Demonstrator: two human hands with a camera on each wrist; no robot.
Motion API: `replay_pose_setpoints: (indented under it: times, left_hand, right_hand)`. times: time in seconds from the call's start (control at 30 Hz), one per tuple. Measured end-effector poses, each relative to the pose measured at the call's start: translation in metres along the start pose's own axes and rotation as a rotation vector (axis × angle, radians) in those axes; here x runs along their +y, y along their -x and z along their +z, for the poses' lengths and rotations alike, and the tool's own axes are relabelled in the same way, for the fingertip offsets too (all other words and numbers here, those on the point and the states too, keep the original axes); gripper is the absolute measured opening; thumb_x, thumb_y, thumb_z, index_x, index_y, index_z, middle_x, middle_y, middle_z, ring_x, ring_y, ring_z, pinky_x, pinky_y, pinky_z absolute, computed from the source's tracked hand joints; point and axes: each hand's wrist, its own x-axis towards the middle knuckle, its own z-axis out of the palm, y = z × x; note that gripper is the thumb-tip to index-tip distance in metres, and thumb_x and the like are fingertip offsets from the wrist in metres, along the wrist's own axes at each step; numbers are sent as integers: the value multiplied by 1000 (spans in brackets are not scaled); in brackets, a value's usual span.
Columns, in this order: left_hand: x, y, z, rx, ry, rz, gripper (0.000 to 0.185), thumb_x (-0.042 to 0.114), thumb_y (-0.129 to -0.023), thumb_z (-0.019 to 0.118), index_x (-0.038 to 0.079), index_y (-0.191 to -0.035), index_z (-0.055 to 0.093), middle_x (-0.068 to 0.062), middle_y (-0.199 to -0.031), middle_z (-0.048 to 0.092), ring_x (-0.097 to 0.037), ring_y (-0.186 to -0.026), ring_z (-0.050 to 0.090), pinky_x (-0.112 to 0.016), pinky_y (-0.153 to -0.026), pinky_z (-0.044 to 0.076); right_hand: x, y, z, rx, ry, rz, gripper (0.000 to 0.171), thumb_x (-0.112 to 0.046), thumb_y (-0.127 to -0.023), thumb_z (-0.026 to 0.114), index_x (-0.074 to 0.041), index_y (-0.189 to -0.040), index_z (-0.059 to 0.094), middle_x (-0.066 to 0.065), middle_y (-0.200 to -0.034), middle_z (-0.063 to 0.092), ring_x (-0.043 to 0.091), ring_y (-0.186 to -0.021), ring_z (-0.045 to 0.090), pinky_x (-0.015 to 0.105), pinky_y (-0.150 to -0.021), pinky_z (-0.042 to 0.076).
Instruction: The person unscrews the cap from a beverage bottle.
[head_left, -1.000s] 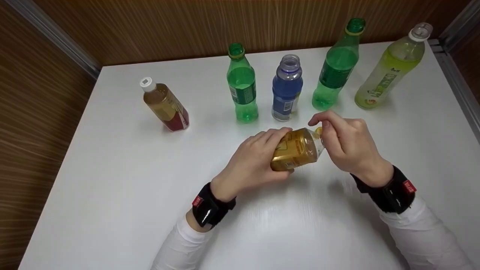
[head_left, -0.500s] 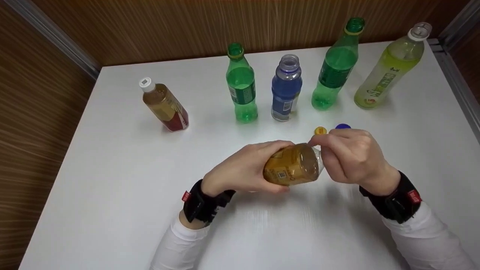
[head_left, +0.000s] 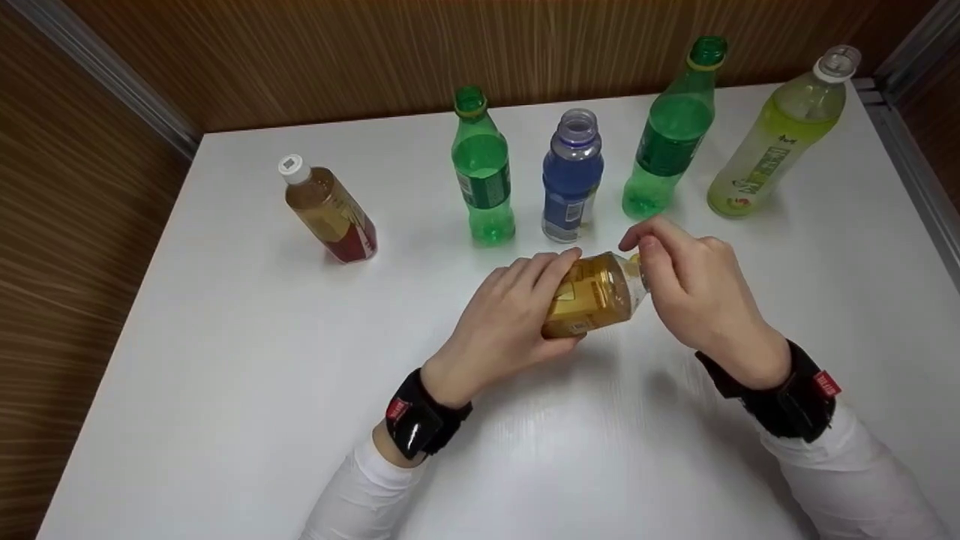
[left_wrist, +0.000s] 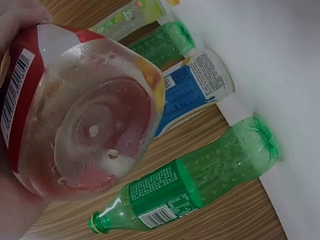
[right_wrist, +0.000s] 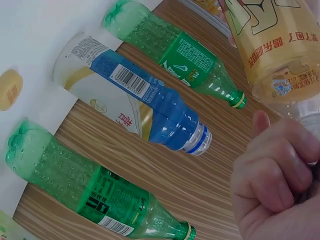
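Observation:
My left hand (head_left: 506, 322) grips a drink bottle (head_left: 592, 296) with a gold label, tilted over on its side above the table. Its neck points right, and in the left wrist view its clear base (left_wrist: 100, 115) faces the camera. My right hand (head_left: 697, 296) curls its fingers round the neck end, hiding the mouth and any cap there. In the right wrist view the curled fingers (right_wrist: 272, 170) sit right at the clear shoulder of this bottle. A loose yellow cap (right_wrist: 10, 90) lies on the table, mostly behind the right hand in the head view.
Behind the hands stand two green bottles (head_left: 481, 172) (head_left: 670, 142), a blue bottle (head_left: 572, 176) between them and a yellow-green bottle (head_left: 780, 142) at right, all uncapped. A white-capped bottle (head_left: 330, 214) stands at left on the white table (head_left: 247, 360). Wood panels rise behind.
Both hands dipped towards the near side with the bottle, turning it, then came back up and away. A blue cap seen half a second ago is now hidden behind the right hand.

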Motion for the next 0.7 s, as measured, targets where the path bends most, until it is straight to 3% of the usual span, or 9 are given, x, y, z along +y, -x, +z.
replay_pose_setpoints:
  times: [0.2, 0.37, 0.6, 0.7]
  left_hand:
    - [-1, 0, -1, -58, 134, 1, 84, 45, -85, 83, 10, -152, 46, -7, -134, 68, -23, -115, 69, -38, -96, 60]
    - [-4, -1, -3, -92, 203, 9, 85, 41, -85, 85, 9, -152, 45, -7, -136, 67, -21, -115, 68, -37, -100, 58]
    - [-6, -2, -2, -122, 229, 18, 83, 39, -85, 85, 10, -152, 46, -6, -137, 67, -20, -115, 67, -36, -102, 57]
    - [-7, -2, -2, -128, 219, 16, 83, 40, -85, 85, 10, -152, 46, -5, -139, 66, -20, -117, 66, -36, -103, 57]
  right_hand:
    - [0, 2, 4, 87, 56, -113, 29, -4, -98, 41, -4, -97, 70, -2, -50, 45, 0, -44, 29, 21, -43, 25]
    - [8, 2, 6, 138, 54, -275, 27, -1, -94, 42, -4, -96, 69, -1, -50, 46, 4, -44, 33, 22, -44, 27]
    - [24, -4, 6, 144, 58, -569, 25, 0, -86, 43, 1, -93, 67, 6, -56, 61, 12, -43, 45, 34, -43, 44]
    - [27, -6, 6, 142, 76, -647, 25, -1, -85, 43, 2, -92, 67, 8, -58, 63, 15, -44, 50, 40, -44, 49]
